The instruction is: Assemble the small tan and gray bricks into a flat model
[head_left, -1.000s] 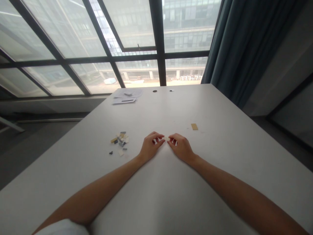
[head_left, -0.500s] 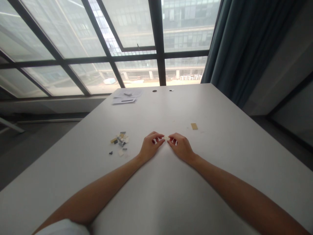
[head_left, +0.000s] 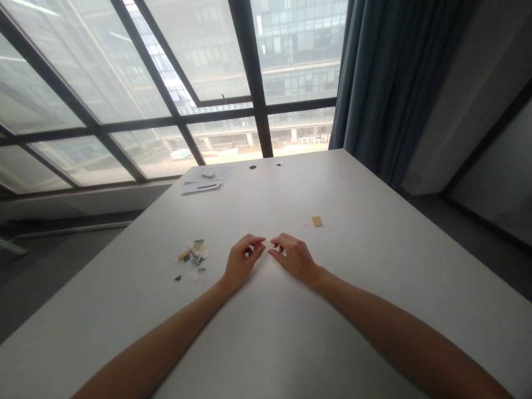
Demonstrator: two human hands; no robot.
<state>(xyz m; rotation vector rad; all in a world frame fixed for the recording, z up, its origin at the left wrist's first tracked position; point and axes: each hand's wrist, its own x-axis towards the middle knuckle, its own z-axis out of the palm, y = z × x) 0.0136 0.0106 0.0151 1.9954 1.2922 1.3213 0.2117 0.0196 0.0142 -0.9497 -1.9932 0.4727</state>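
Head view: pinched a small cream piece (head_left: 269, 245) (fine shape too small to tell) between fingertips of left hand (head_left: 241, 259) and right hand (head_left: 296, 257), rightward of the mixed-piece pile (head_left: 194, 256).

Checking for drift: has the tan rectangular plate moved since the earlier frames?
No. The tan rectangular plate keeps its place against the far right corner of the white tabletop; the whole view shifted.
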